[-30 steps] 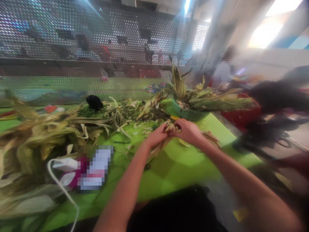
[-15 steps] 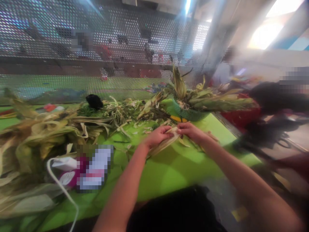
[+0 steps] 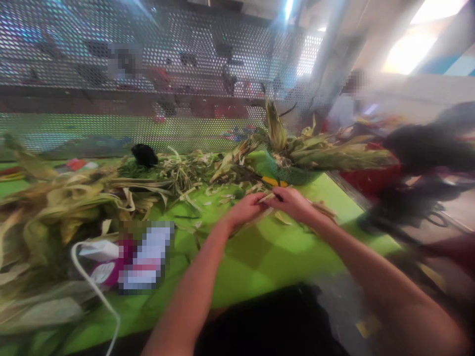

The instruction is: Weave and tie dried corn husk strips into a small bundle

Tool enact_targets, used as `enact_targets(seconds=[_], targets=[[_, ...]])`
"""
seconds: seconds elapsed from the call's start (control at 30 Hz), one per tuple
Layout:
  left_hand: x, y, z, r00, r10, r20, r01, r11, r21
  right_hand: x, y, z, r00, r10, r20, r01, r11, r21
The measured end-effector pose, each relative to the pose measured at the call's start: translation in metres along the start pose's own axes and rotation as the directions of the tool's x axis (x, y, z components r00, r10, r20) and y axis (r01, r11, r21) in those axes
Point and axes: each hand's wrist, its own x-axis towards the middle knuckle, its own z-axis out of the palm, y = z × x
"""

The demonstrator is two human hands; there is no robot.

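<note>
Since half a second ago, both hands have been drawn closer over the corn husk [image 3: 260,213]. Its long axis runs from 7 to 1 o'clock on the green table [image 3: 267,257]. It is pinched by the left hand [image 3: 243,210] and right hand [image 3: 293,202], fingertips meeting. Beyond, at 12 o'clock, a green basket [image 3: 297,173] of cobs is seen.

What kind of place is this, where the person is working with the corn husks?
Probably a shared workshop or market-like work hall. A bright green table is piled with dry corn husks, a green basket holds more, a perforated metal screen divides the room, and another person is nearby.
</note>
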Motion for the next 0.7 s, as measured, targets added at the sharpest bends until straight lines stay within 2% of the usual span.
enact_targets(seconds=[0.13,0.2,0.33,0.43,0.5,0.57,0.63,0.7], targets=[[-0.004,0.006,-0.004,0.998,0.022,0.061,-0.017,0.996,-0.089,-0.004,-0.001,0.001,0.998,0.022,0.057,-0.029,0.993,0.118],[-0.006,0.007,-0.004,0.995,0.012,0.096,0.002,0.989,-0.151,-0.006,0.0,0.001,0.994,0.019,0.111,-0.045,0.97,0.237],[-0.008,0.005,-0.003,0.989,-0.053,0.136,0.087,0.962,-0.26,-0.012,0.001,0.0,0.978,-0.022,0.208,-0.093,0.847,0.524],[-0.01,0.002,-0.006,0.987,-0.09,0.135,0.128,0.941,-0.312,-0.015,-0.001,-0.002,0.976,0.038,0.214,-0.167,0.761,0.627],[-0.011,0.0,-0.01,0.99,-0.123,0.074,0.141,0.93,-0.339,-0.018,0.001,-0.007,0.974,0.108,0.199,-0.216,0.707,0.673],[-0.011,-0.002,-0.016,0.988,-0.154,-0.034,0.133,0.932,-0.337,-0.023,0.006,-0.015,0.972,0.163,0.17,-0.235,0.699,0.676],[-0.01,-0.004,-0.022,0.978,-0.152,-0.145,0.105,0.951,-0.29,-0.038,0.016,-0.026,0.972,0.179,0.154,-0.236,0.767,0.597],[-0.008,-0.006,-0.025,0.965,-0.124,-0.23,0.072,0.973,-0.221,-0.064,0.03,-0.037,0.966,0.158,0.202,-0.232,0.876,0.424]])
